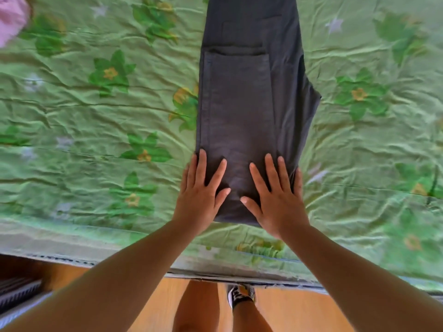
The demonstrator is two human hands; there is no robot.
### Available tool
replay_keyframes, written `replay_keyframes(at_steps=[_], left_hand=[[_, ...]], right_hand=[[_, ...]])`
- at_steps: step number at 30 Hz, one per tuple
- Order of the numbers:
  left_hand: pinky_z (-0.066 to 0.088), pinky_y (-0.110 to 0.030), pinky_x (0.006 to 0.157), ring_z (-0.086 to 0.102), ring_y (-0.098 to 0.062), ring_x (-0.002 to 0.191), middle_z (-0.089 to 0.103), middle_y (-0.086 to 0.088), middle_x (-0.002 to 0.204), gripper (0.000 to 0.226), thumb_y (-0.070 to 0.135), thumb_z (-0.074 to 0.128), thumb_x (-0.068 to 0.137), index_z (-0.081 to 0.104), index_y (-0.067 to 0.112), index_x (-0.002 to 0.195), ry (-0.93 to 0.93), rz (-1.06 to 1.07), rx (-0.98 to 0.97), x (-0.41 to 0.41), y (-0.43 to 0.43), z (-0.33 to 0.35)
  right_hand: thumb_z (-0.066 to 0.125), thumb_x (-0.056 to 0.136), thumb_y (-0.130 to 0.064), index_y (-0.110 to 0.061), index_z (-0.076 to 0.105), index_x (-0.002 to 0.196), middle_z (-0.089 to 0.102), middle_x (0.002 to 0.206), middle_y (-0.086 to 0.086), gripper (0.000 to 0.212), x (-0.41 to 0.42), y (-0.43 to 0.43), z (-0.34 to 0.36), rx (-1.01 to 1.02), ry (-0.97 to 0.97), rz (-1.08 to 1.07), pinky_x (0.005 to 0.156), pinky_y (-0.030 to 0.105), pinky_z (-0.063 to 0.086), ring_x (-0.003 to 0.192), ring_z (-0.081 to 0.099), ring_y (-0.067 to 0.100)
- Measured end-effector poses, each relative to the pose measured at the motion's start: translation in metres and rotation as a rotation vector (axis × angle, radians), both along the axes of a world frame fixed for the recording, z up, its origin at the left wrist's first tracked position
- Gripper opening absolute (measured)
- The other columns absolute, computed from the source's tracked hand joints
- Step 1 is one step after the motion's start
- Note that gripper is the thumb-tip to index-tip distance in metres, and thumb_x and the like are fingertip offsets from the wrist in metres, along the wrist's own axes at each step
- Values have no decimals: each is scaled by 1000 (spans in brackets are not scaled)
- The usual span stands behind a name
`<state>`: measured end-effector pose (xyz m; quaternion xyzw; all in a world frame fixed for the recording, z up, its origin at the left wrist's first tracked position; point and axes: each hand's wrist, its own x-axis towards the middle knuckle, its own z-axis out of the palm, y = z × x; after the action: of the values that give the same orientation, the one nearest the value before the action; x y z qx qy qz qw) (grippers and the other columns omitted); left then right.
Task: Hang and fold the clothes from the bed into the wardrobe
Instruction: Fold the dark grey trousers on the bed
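Dark grey trousers (244,97) lie folded lengthwise on the bed, running from the near edge away to the top of the view. Their near end is doubled over onto the rest. My left hand (201,188) lies flat on the left side of that near end, fingers spread and straight. My right hand (275,190) presses flat on the right side, its fingers also spread. Both palms cover the near corners of the cloth.
The bed carries a wrinkled green sheet (96,111) with leaf and flower prints. A pink garment (12,17) shows at the far left corner. The bed's edge (215,271) runs across below my arms, with wooden floor (287,310) and my shoe (239,295) beneath.
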<state>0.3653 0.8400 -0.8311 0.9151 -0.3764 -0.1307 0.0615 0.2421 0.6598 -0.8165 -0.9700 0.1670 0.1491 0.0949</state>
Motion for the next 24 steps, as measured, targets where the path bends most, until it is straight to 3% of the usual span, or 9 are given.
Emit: replay_keyframes(at_steps=[3, 5, 8, 11, 14, 17, 19, 22, 24], left_hand=[[19, -47, 123, 7, -37, 153, -5, -20, 166, 73, 55, 39, 99, 11, 29, 161, 99, 85, -66, 11, -5, 13], [21, -45, 123, 9, -36, 153, -3, -20, 166, 74, 55, 39, 98, 11, 26, 161, 84, 69, -68, 18, -2, 16], [26, -48, 121, 12, -35, 153, 4, -19, 166, 76, 57, 38, 97, 14, 24, 161, 83, -7, -9, 27, 4, 18], [35, -48, 114, 31, -34, 143, 28, -16, 158, 73, 51, 51, 95, 28, 21, 157, 146, 161, -161, 38, -12, 30], [39, -45, 111, 44, -30, 130, 46, -14, 140, 70, 43, 61, 93, 37, 12, 152, 253, 322, -348, 81, -47, 38], [45, -43, 106, 56, -26, 121, 55, -9, 131, 72, 53, 62, 85, 46, 14, 144, 403, 496, -447, 141, -88, 42], [49, -35, 96, 59, -20, 108, 59, 5, 111, 58, 49, 64, 87, 54, 13, 132, 455, 580, -505, 170, -111, 49], [53, -33, 85, 64, -17, 93, 63, 6, 97, 24, 32, 71, 89, 59, 19, 106, 470, 647, -550, 202, -132, 50], [58, -40, 83, 68, -16, 88, 70, 0, 99, 31, 38, 72, 83, 64, 15, 102, 494, 626, -556, 218, -140, 43]], right_hand=[[18, 97, -70, -30, 6, 162, -6, 169, 12, 77, 9, -8, 10, 25, -19, -81, 122, 63, 6, 156, -7, 31], [18, 97, -68, -25, 9, 162, 2, 169, 12, 79, 10, -20, 11, -17, -11, -118, 121, 65, 7, 156, -1, 30], [22, 95, -68, -18, 23, 160, 22, 166, 13, 82, 10, -28, 11, -59, 49, -84, 116, 67, 18, 154, 16, 30], [45, 94, -57, -14, 42, 149, 52, 142, 14, 69, 31, -31, 26, -24, -64, -162, 103, 55, 38, 131, 47, 35], [66, 91, -39, -11, 40, 149, 59, 129, 17, 70, 83, -48, 38, 326, -222, -434, 98, 48, 46, 118, 55, 39], [71, 90, -33, -16, 35, 153, 64, 120, 6, 75, 148, -80, 50, 701, -270, -829, 87, 29, 45, 110, 62, 27], [73, 91, -30, -16, 38, 151, 62, 110, -1, 71, 181, -100, 54, 787, -290, -936, 78, 23, 44, 92, 62, 16], [74, 89, -32, -14, 42, 150, 58, 130, 6, 70, 214, -123, 55, 760, -245, -955, 88, 33, 48, 106, 60, 24], [74, 90, -26, -10, 46, 146, 56, 125, 6, 65, 230, -132, 51, 775, -229, -969, 83, 29, 42, 102, 55, 23]])
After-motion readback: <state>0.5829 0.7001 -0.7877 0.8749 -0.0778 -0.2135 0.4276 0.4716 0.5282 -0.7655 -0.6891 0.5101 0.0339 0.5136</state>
